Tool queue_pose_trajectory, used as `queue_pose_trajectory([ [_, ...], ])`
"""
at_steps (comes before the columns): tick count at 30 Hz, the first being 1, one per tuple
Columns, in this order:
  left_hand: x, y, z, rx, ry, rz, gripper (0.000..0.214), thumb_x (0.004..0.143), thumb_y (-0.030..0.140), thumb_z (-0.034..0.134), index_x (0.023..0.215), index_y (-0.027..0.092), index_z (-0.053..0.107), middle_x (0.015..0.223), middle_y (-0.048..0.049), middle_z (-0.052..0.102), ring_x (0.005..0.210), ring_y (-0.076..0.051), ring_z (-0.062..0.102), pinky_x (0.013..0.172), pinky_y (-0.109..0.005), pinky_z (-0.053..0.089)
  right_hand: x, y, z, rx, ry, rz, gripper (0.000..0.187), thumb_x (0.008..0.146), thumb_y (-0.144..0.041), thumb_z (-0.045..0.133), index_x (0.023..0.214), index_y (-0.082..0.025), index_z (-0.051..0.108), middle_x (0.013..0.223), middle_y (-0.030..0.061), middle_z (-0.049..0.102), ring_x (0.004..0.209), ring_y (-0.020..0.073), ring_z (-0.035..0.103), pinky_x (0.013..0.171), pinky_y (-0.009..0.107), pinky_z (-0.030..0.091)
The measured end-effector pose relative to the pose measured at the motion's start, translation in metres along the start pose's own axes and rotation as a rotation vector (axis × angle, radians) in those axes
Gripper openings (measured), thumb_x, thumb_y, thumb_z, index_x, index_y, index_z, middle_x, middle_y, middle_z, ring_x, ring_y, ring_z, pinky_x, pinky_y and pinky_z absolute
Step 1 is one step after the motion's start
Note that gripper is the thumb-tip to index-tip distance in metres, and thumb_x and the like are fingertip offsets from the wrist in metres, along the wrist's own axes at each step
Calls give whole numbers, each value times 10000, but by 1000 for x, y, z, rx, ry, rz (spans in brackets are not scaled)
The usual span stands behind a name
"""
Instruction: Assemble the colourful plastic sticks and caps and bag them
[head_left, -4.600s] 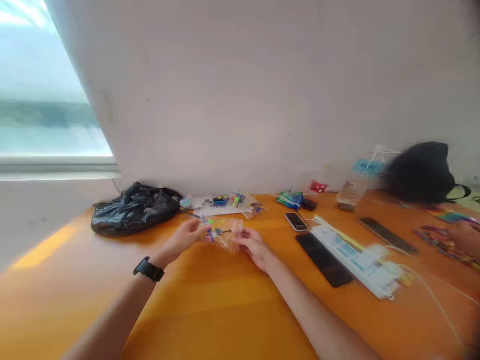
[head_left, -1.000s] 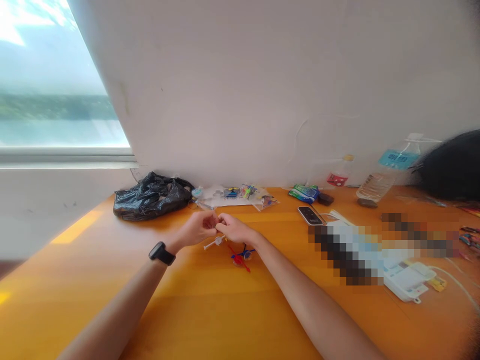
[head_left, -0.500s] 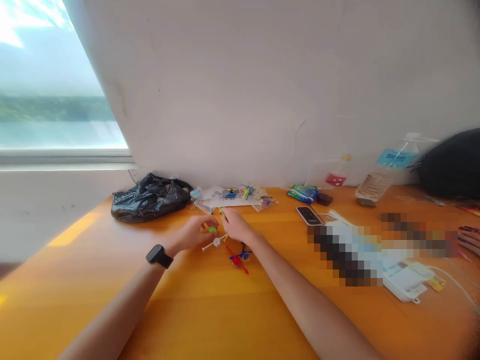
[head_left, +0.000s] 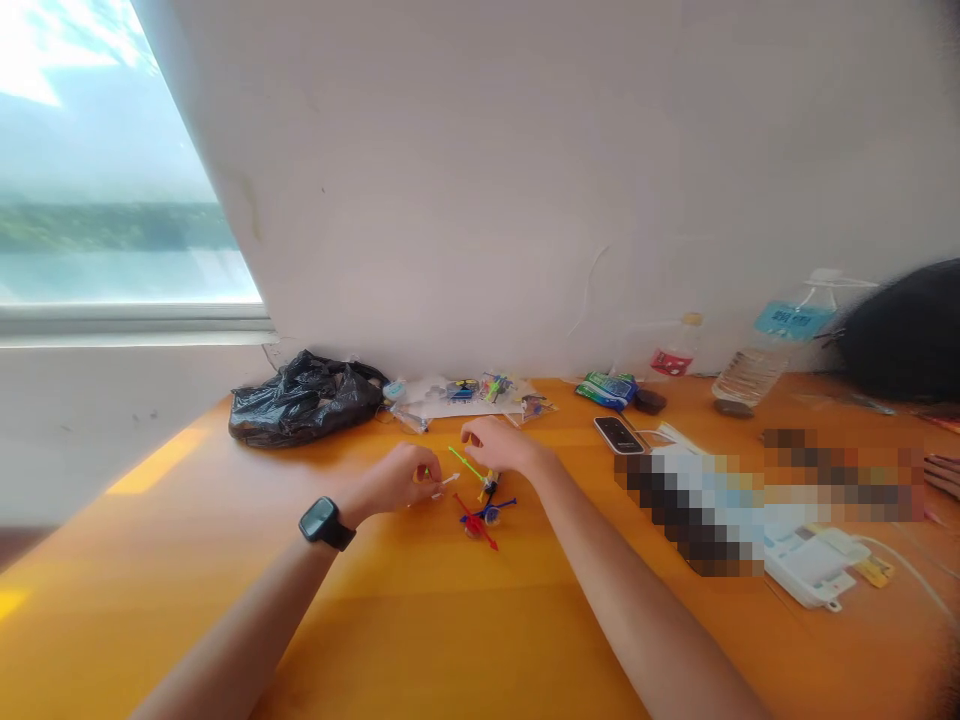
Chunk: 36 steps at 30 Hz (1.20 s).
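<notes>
My left hand (head_left: pixel 401 478), with its fingers closed, pinches a white plastic arrow-shaped piece (head_left: pixel 448 481) whose tip points right. A small bit of green plastic (head_left: pixel 427 473) shows between its fingers. My right hand (head_left: pixel 496 445) is palm down with bent fingers, holding nothing that I can see. Just below its fingertips, a thin green stick piece (head_left: pixel 466 463) lies slanted, and a black-and-yellow piece (head_left: pixel 491 482) is close by. Nearer to me, a red arrow piece (head_left: pixel 475 524) and a blue piece (head_left: pixel 493 515) with a clear round part lie overlapping on the table.
Behind my hands, small bags of plastic parts (head_left: pixel 495 386) rest on a white sheet (head_left: pixel 442 404). A black plastic bag (head_left: pixel 304 400) is at the back left. To the right are a phone-like device (head_left: pixel 619 435), a snack packet (head_left: pixel 606 389), bottles (head_left: pixel 750 372) and another person's hand (head_left: pixel 943 474).
My left hand has closed on the white piece, which lay beside it. My right hand has moved right and slightly down, and the green stick it held now lies below its fingers.
</notes>
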<state>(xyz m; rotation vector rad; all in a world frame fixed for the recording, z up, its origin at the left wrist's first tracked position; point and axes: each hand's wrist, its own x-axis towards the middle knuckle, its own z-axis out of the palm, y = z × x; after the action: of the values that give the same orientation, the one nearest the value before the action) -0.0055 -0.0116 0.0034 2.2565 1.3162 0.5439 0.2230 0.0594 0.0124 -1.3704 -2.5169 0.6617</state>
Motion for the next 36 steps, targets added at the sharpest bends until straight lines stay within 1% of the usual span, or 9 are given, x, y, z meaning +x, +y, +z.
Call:
queue_pose_trajectory([
  [3,12,4,-15,-183,23,24,177,862,310,752,789,154,712,726,-29,718,639,-138,621,609,-242,463,2,-4,-9,183,48,-70,225,922,-147,576,1083,-207,722,1054,64,752,956,191,694,793,268,502],
  [6,21,12,-34,-445,120,65,290,893,405,759,1028,150,731,833,-50,742,731,-166,683,660,-260,539,2,-15,-9,712,-10,-135,230,938,-196,558,1125,-216,690,1010,54,753,920,186,721,779,287,559],
  [9,23,20,-43,-581,199,71,342,910,467,752,1022,145,750,874,-69,761,786,-185,715,738,-293,583,2,-28,-5,1053,-23,-214,208,938,-316,634,1116,-220,679,955,46,747,874,186,736,802,311,579],
  [13,19,24,-41,-633,264,21,350,902,491,763,989,153,739,903,-80,781,884,-233,759,838,-340,604,5,-36,1,1042,129,-230,233,875,-365,725,1029,-198,671,882,30,723,745,165,695,728,305,556],
  [18,18,23,-41,-622,191,-2,304,850,410,814,963,164,675,896,-82,787,900,-256,780,788,-333,612,8,-36,6,1028,202,-186,143,807,-251,686,923,-195,624,772,-20,653,666,128,598,653,265,478],
  [22,17,26,-44,-436,217,81,129,797,217,775,865,152,687,867,-53,765,829,-201,757,800,-300,604,6,-38,10,980,125,-162,153,797,-255,671,927,-205,608,744,-47,597,662,116,532,630,240,418],
  [26,15,29,-44,-325,183,74,75,730,99,692,786,145,674,757,-20,735,738,-169,726,685,-240,556,3,-39,17,913,42,-96,153,814,-259,655,947,-208,600,729,-56,576,650,115,504,598,229,383],
  [29,14,27,-43,-346,136,29,77,719,95,669,777,143,657,718,-12,719,695,-153,698,601,-210,493,4,-38,23,935,-31,-72,130,837,-253,620,954,-212,581,696,-64,564,597,107,482,563,227,361],
  [36,17,19,-47,-332,99,59,90,760,198,720,812,155,660,762,-24,722,733,-161,691,669,-238,541,9,-32,29,1144,-100,-124,184,798,-268,696,935,-196,597,675,-32,626,595,109,537,574,230,399],
])
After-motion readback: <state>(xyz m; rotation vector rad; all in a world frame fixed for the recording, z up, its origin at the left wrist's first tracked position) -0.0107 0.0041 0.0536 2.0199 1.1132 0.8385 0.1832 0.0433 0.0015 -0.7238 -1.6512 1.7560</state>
